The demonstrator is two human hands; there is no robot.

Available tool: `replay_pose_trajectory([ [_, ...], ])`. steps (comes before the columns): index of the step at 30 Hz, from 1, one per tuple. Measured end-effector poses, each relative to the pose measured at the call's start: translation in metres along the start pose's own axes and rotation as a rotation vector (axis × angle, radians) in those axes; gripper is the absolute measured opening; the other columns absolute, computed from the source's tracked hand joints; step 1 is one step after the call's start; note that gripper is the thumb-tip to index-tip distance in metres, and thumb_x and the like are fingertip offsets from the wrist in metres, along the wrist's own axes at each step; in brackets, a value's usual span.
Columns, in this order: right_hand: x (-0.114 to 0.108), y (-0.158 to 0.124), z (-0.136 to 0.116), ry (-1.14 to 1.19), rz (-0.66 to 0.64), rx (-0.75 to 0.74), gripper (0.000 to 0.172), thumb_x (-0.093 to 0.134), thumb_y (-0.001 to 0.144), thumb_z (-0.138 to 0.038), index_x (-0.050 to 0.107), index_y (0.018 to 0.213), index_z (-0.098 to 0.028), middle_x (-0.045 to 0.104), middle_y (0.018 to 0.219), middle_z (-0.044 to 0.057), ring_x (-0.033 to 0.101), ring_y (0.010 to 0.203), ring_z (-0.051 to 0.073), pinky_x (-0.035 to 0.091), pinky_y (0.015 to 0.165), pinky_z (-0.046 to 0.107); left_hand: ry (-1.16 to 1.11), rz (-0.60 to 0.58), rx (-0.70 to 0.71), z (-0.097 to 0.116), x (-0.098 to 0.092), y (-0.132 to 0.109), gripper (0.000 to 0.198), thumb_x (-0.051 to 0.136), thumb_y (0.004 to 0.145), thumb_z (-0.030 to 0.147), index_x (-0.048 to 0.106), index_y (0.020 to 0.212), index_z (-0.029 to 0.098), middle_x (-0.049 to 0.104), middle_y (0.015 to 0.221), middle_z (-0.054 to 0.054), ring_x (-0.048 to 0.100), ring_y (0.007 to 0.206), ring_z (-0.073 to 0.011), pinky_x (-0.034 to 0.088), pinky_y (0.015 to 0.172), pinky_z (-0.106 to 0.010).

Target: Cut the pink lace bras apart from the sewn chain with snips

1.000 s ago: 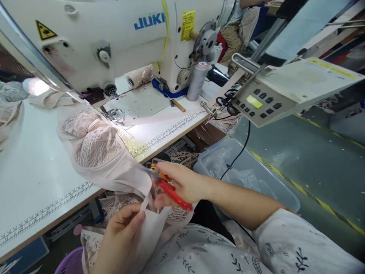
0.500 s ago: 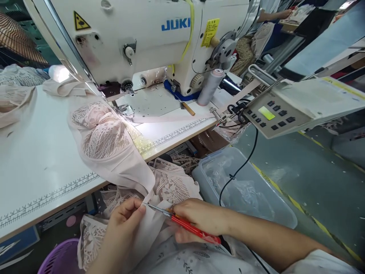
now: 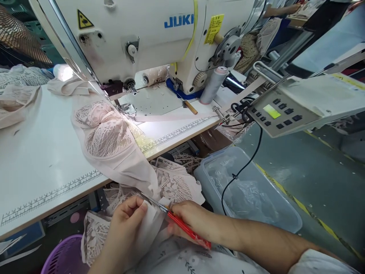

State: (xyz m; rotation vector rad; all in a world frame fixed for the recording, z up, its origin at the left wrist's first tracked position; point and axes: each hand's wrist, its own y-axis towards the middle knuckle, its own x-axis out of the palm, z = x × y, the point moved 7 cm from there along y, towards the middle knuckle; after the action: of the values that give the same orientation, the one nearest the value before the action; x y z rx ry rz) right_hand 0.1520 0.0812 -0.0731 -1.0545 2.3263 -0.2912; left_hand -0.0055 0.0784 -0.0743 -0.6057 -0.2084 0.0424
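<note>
Head view: the left hand (image 3: 128, 219) pinches pale fabric (image 3: 148, 223) between thumb and fingers. The right hand (image 3: 197, 219), fingers clasped around red-handled scissors (image 3: 184, 227), points the blades leftward.

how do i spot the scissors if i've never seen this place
Start at the big white JUKI sewing machine and follow its table down to the near edge. Just below that, the right hand holds the scissors, blades pointing toward the left hand. Their bright red handle stands out against the pale fabric.
</note>
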Motion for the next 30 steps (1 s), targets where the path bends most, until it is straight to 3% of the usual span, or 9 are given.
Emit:
replay_pose_trajectory([
  [4,-0.023,-0.002,-0.008,0.054,0.155,-0.032,0.045,0.059,0.071,-0.055,0.032,0.058,-0.021,0.04,0.054,-0.004,0.035,0.048,0.01,0.028,0.046,0.023,0.253,0.008,0.131,0.014,0.007,-0.009,0.029,0.074,0.064,0.04,0.06,0.056,0.017,0.055,0.054,0.002,0.044,0.051,-0.0104,0.036,0.048,-0.019],
  [6,-0.035,-0.003,-0.02,0.125,0.205,-0.12,0.044,0.062,0.068,-0.054,0.033,0.061,-0.021,0.042,0.057,-0.004,0.036,0.051,0.01,0.03,0.048,0.023,0.408,-0.013,0.238,0.02,0.015,-0.017,0.017,0.069,0.07,0.035,0.065,0.068,0.019,0.059,0.059,0.001,0.049,0.056,-0.0128,0.039,0.054,-0.02],
  [10,-0.032,-0.001,-0.038,0.272,0.106,-0.233,0.03,0.06,0.069,-0.04,0.038,0.063,-0.02,0.046,0.061,-0.004,0.04,0.052,0.01,0.034,0.048,0.021,0.413,-0.035,0.288,0.016,0.028,-0.034,0.023,0.063,0.077,0.034,0.057,0.097,0.024,0.057,0.055,0.006,0.05,0.052,-0.0123,0.038,0.052,-0.021],
  [14,-0.021,0.003,-0.04,0.251,0.047,-0.239,0.022,0.053,0.073,-0.029,0.037,0.06,-0.02,0.041,0.057,-0.005,0.039,0.052,0.01,0.033,0.048,0.022,0.467,-0.105,0.317,0.014,0.035,-0.039,0.016,0.058,0.082,0.033,0.049,0.093,0.026,0.067,0.064,0.003,0.061,0.058,-0.0141,0.044,0.054,-0.02],
  [17,-0.027,-0.002,-0.046,0.2,0.066,-0.344,0.024,0.052,0.072,-0.025,0.031,0.059,-0.021,0.037,0.056,-0.006,0.036,0.052,0.01,0.03,0.049,0.022,0.703,-0.209,0.463,0.025,0.037,-0.039,0.007,0.055,0.083,0.025,0.05,0.089,0.025,0.071,0.074,0.0,0.067,0.065,-0.0154,0.048,0.057,-0.02],
  [20,-0.049,-0.012,-0.045,0.117,0.156,-0.405,0.027,0.05,0.074,-0.023,0.027,0.06,-0.022,0.033,0.056,-0.006,0.031,0.051,0.01,0.027,0.049,0.023,1.056,-0.219,0.7,0.039,0.028,-0.041,0.007,0.052,0.084,0.021,0.055,0.089,0.023,0.071,0.079,-0.003,0.068,0.069,-0.0181,0.05,0.06,-0.024],
  [22,-0.067,-0.022,-0.039,0.062,0.255,-0.398,0.029,0.048,0.077,-0.023,0.025,0.061,-0.022,0.032,0.056,-0.005,0.031,0.05,0.011,0.027,0.049,0.024,1.251,-0.172,0.773,0.043,0.016,-0.041,0.011,0.048,0.086,0.021,0.058,0.09,0.022,0.071,0.077,-0.003,0.067,0.067,-0.0198,0.049,0.059,-0.026],
  [26,-0.099,-0.038,-0.015,-0.089,0.45,-0.257,0.03,0.043,0.085,-0.029,0.024,0.063,-0.023,0.031,0.056,-0.005,0.031,0.049,0.012,0.025,0.048,0.026,1.382,-0.09,0.747,0.046,-0.012,-0.042,0.012,0.049,0.088,0.026,0.06,0.088,0.022,0.069,0.074,-0.002,0.065,0.066,-0.0194,0.047,0.058,-0.026],
  [30,-0.106,-0.036,0.004,-0.344,0.425,-0.119,0.031,0.043,0.085,-0.032,0.025,0.061,-0.023,0.032,0.054,-0.003,0.03,0.049,0.013,0.024,0.048,0.027,1.358,-0.115,0.737,0.05,-0.015,-0.048,0.011,0.051,0.087,0.028,0.06,0.086,0.022,0.067,0.073,0.0,0.064,0.067,-0.0175,0.046,0.06,-0.024],
])
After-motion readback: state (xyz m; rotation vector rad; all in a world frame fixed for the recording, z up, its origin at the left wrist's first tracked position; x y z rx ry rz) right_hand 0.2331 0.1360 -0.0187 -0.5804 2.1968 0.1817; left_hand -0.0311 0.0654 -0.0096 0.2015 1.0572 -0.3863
